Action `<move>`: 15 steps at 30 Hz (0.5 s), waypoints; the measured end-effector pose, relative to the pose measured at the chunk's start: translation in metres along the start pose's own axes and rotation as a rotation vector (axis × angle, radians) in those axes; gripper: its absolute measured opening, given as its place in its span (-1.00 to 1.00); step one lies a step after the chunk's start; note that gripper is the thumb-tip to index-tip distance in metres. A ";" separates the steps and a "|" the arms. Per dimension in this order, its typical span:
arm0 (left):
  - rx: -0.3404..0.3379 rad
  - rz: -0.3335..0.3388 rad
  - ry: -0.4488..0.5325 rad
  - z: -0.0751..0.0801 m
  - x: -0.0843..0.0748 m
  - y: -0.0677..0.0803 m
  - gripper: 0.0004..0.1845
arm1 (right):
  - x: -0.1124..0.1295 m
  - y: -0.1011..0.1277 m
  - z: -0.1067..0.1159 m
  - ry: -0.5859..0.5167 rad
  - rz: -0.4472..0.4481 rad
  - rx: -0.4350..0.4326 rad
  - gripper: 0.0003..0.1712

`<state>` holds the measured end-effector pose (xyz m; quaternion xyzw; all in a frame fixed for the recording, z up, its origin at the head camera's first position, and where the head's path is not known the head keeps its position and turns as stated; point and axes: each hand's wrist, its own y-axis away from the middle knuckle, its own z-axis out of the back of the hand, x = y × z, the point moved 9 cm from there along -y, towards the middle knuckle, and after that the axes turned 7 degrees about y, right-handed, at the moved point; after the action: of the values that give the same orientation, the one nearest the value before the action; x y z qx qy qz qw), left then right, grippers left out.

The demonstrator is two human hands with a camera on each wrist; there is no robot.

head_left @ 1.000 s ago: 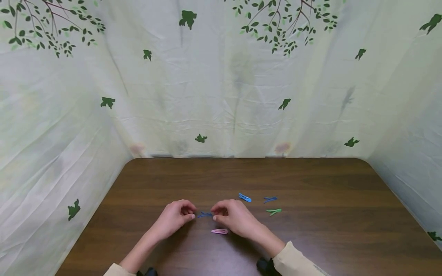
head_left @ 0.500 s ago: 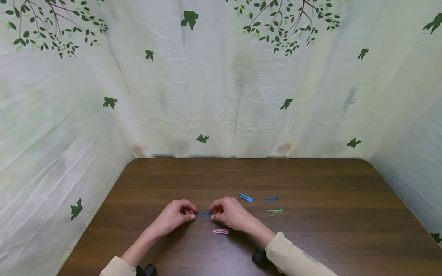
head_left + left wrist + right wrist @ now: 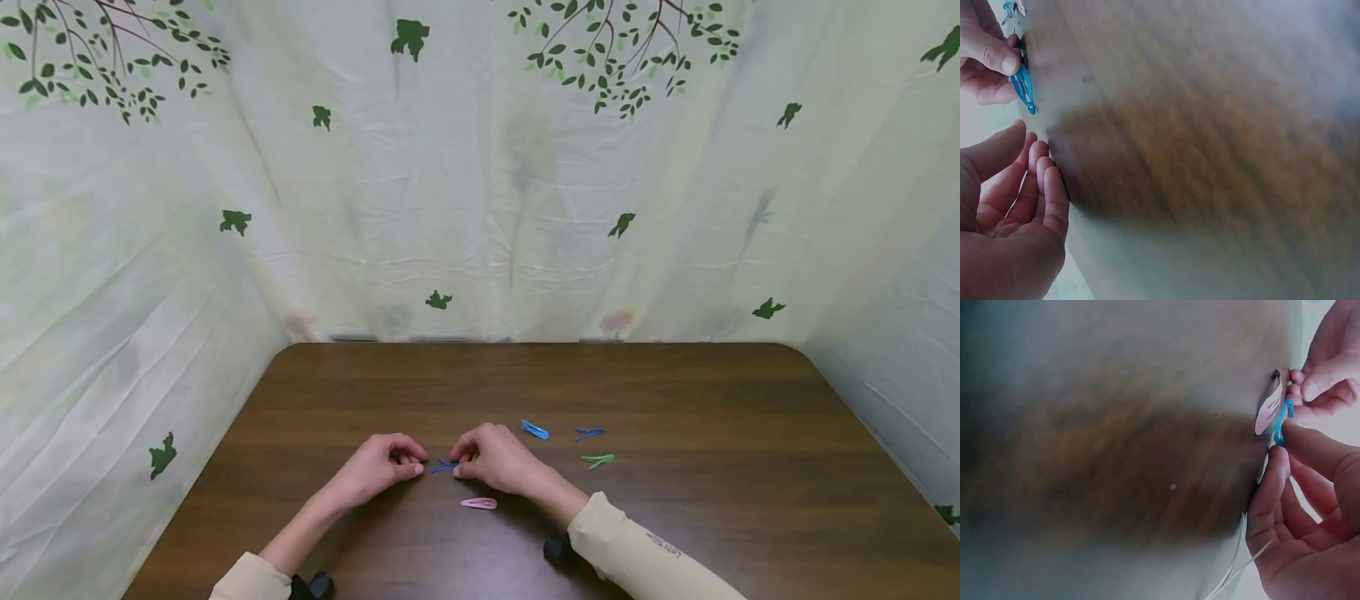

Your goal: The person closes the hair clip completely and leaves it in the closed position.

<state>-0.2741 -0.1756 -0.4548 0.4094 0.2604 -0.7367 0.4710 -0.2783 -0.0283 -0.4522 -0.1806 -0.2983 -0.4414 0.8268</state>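
Note:
A dark blue hair clip [image 3: 444,466] lies between my two hands on the brown table [image 3: 675,392]. My right hand [image 3: 465,467] pinches its right end between thumb and forefinger; the right wrist view shows that grip on the clip [image 3: 1283,420]. My left hand [image 3: 405,465] rests on the table just left of the clip, fingers loosely bent, holding nothing. In the left wrist view a small gap shows between the left hand [image 3: 1029,175] and the clip's tip [image 3: 1023,89]. A pink clip [image 3: 478,503] lies just in front of my right hand.
Three more clips lie to the right of my right hand: a light blue one [image 3: 535,430], a dark blue one [image 3: 588,433] and a green one [image 3: 597,459]. A leaf-printed cloth [image 3: 480,208] closes off the table's back and sides.
My right hand and forearm have slid a little left along the blue clip, so less of it shows. The left hand has barely moved.

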 end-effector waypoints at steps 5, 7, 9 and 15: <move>-0.002 -0.006 0.013 0.000 -0.001 0.000 -0.90 | 0.001 0.000 0.001 0.041 0.012 -0.009 -0.95; -0.005 0.002 0.010 0.000 0.000 0.000 -0.91 | 0.002 0.000 0.002 0.055 0.016 -0.013 -0.95; -0.007 0.016 0.004 0.000 0.002 0.000 -0.90 | 0.002 0.000 0.003 0.060 0.013 -0.015 -0.94; -0.002 0.022 0.004 0.001 0.002 0.000 -0.88 | 0.002 0.002 0.004 0.051 0.005 -0.025 -0.93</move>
<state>-0.2751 -0.1775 -0.4556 0.4132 0.2576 -0.7305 0.4788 -0.2776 -0.0260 -0.4481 -0.1804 -0.2709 -0.4474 0.8330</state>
